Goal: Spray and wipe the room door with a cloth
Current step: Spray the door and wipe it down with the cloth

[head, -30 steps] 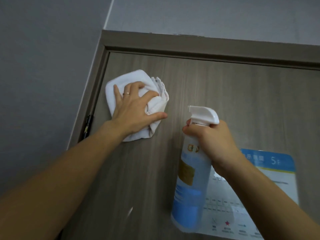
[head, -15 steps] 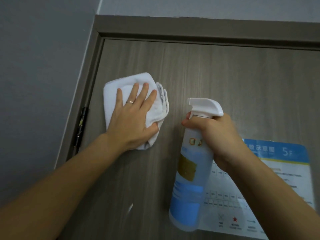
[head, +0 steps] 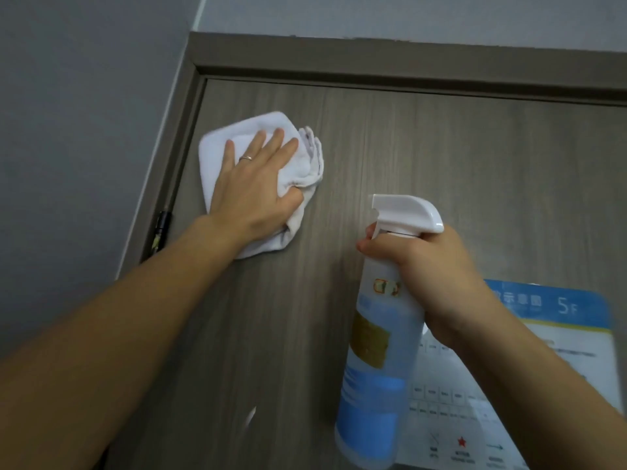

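The door [head: 441,184] fills your view, a blue-topped notice [head: 549,337] stuck at its lower right. Your right hand [head: 437,276] grips the spray bottle [head: 380,351] by its neck. Your left hand [head: 258,184], fingers straight, presses the white cloth [head: 217,147] flat against the door's upper left corner.

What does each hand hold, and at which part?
Right hand grips the spray bottle at its neck. Left hand presses the cloth flat on the door.

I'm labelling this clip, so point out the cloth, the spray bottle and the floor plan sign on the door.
cloth [head: 217,154]: head view, upper left fold beside the fingers.
spray bottle [head: 373,385]: head view, blue lower body.
floor plan sign [head: 549,305]: head view, blue header strip.
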Motion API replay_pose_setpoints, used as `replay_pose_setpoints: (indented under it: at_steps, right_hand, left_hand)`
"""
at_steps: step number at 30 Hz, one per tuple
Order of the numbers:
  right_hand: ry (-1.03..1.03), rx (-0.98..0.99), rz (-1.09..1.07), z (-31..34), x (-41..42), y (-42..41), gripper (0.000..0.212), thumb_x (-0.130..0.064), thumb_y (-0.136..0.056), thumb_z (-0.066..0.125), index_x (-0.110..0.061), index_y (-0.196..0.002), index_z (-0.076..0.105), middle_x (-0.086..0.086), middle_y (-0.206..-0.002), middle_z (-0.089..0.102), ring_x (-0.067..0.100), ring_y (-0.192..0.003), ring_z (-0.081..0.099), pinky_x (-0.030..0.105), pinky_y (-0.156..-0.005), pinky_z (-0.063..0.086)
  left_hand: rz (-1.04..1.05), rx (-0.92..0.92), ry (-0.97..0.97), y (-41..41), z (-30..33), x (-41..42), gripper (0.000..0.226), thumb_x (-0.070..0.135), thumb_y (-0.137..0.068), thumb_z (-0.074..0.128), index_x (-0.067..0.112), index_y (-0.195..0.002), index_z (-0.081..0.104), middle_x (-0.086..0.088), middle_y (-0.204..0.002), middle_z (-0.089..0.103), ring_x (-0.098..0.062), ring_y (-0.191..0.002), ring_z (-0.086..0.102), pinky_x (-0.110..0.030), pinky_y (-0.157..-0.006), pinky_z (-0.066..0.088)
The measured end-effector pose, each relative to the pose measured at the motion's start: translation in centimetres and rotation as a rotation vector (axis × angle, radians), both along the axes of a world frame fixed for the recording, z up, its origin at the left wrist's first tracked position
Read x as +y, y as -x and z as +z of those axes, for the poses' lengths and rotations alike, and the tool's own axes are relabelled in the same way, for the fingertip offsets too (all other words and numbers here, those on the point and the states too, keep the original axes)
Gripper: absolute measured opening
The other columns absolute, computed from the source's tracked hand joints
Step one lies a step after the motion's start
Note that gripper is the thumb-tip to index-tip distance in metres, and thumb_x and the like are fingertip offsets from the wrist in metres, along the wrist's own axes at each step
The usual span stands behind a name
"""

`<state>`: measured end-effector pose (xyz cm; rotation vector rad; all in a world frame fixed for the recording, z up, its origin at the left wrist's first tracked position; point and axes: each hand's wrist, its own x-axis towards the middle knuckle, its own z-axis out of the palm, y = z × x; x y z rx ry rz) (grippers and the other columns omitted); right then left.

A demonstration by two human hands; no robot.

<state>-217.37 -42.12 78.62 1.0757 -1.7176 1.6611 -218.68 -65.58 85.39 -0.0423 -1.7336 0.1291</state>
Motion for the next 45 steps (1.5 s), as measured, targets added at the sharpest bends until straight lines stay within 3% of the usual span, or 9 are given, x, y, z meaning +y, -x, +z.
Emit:
replay_pose_setpoints:
  at_steps: [9, 12, 16, 18, 30, 34, 39, 43, 45]
  right_hand:
    - [0.017, -0.018, 0.015, -0.2, -0.2, -1.0, 0.008, -0.006, -0.074, 0.068, -0.013, -0.072, 0.067, 0.008, -0.069, 0.064, 0.02, -0.063, 0.065, 0.038, -0.062, 0.056]
    - [0.016, -0.022, 0.025, -0.1, -0.5, -1.6, 0.009, -0.005, -0.074, 0.068, -0.014, -0.071, 0.066, 0.006, -0.067, 0.063, 0.019, -0.061, 0.064, 0.035, -0.06, 0.054]
    - [0.005, -0.01, 0.025, 0.1, -0.3, -1.9, 0.008, -0.007, -0.075, 0.068, -0.013, -0.072, 0.066, 0.006, -0.07, 0.063, 0.02, -0.066, 0.064, 0.038, -0.064, 0.055]
    - [0.002, -0.003, 0.02, 0.2, -0.1, -2.0, 0.007, -0.007, -0.075, 0.068, -0.012, -0.073, 0.065, 0.007, -0.07, 0.063, 0.02, -0.066, 0.064, 0.037, -0.063, 0.054]
    - [0.027, -0.117, -0.075, -1.6, -0.2, -2.6, 0.005, -0.006, -0.072, 0.067, -0.011, -0.074, 0.067, 0.009, -0.069, 0.063, 0.023, -0.065, 0.065, 0.039, -0.063, 0.056]
    - [0.045, -0.157, -0.081, -1.6, 0.9, -4.0, 0.007, -0.005, -0.073, 0.067, -0.012, -0.074, 0.065, 0.008, -0.07, 0.062, 0.021, -0.064, 0.063, 0.038, -0.064, 0.054]
    - [0.052, -0.153, -0.151, -1.5, 2.5, -5.8, 0.005, -0.006, -0.076, 0.067, -0.011, -0.077, 0.065, 0.007, -0.07, 0.061, 0.019, -0.062, 0.062, 0.036, -0.062, 0.053]
    - [0.083, -0.158, -0.223, -2.3, 4.5, -6.3, 0.003, -0.007, -0.073, 0.068, -0.009, -0.075, 0.068, 0.007, -0.068, 0.062, 0.02, -0.061, 0.062, 0.035, -0.06, 0.052]
    - [0.086, -0.16, -0.241, -2.9, 6.0, -6.4, 0.006, -0.006, -0.073, 0.068, -0.013, -0.072, 0.067, 0.007, -0.067, 0.061, 0.02, -0.061, 0.06, 0.035, -0.06, 0.05]
  left_hand:
    - [-0.051, -0.064, 0.304, -0.3, -14.6, -0.6, 0.077, 0.048, -0.082, 0.042, 0.016, -0.152, 0.038, -0.005, -0.162, 0.028, -0.026, -0.152, 0.022, -0.06, -0.121, 0.014]
    - [-0.037, -0.09, 0.292, -0.2, -12.9, -1.0, 0.078, 0.047, -0.081, 0.04, 0.018, -0.153, 0.037, -0.006, -0.162, 0.03, -0.025, -0.151, 0.023, -0.06, -0.12, 0.016]
    - [-0.037, -0.049, -0.006, -0.4, -4.4, -0.6, 0.085, 0.054, -0.077, 0.023, 0.023, -0.156, 0.029, -0.002, -0.165, 0.023, -0.022, -0.153, 0.016, -0.054, -0.123, 0.005]
    - [-0.013, -0.025, -0.026, -0.2, -2.5, -0.3, 0.085, 0.054, -0.078, 0.022, 0.023, -0.156, 0.029, -0.001, -0.165, 0.022, -0.022, -0.153, 0.016, -0.054, -0.123, 0.004]
    - [-0.089, -0.117, 0.298, -1.0, -17.4, -1.2, 0.072, 0.043, -0.082, 0.045, 0.017, -0.149, 0.043, -0.006, -0.16, 0.034, -0.027, -0.15, 0.026, -0.058, -0.12, 0.014]
    - [-0.346, -0.083, 0.127, -1.0, -17.7, -0.8, 0.052, 0.035, -0.09, 0.04, 0.026, -0.14, 0.046, 0.003, -0.15, 0.044, -0.017, -0.146, 0.03, -0.057, -0.12, 0.016]
    - [-0.916, 0.099, -0.415, -2.1, -14.4, 3.0, 0.042, 0.037, -0.091, 0.041, 0.038, -0.132, 0.046, 0.004, -0.145, 0.05, -0.02, -0.142, 0.042, -0.06, -0.119, 0.026]
    - [-1.09, 0.221, -0.554, -3.6, -10.9, 5.4, 0.046, 0.022, -0.092, 0.047, 0.013, -0.135, 0.06, -0.005, -0.138, 0.061, -0.018, -0.133, 0.053, -0.053, -0.114, 0.039]
    - [-1.145, 0.269, -0.599, -4.6, -9.7, 6.5, 0.044, 0.016, -0.09, 0.046, 0.014, -0.131, 0.062, -0.001, -0.132, 0.064, -0.012, -0.125, 0.058, -0.046, -0.109, 0.047]
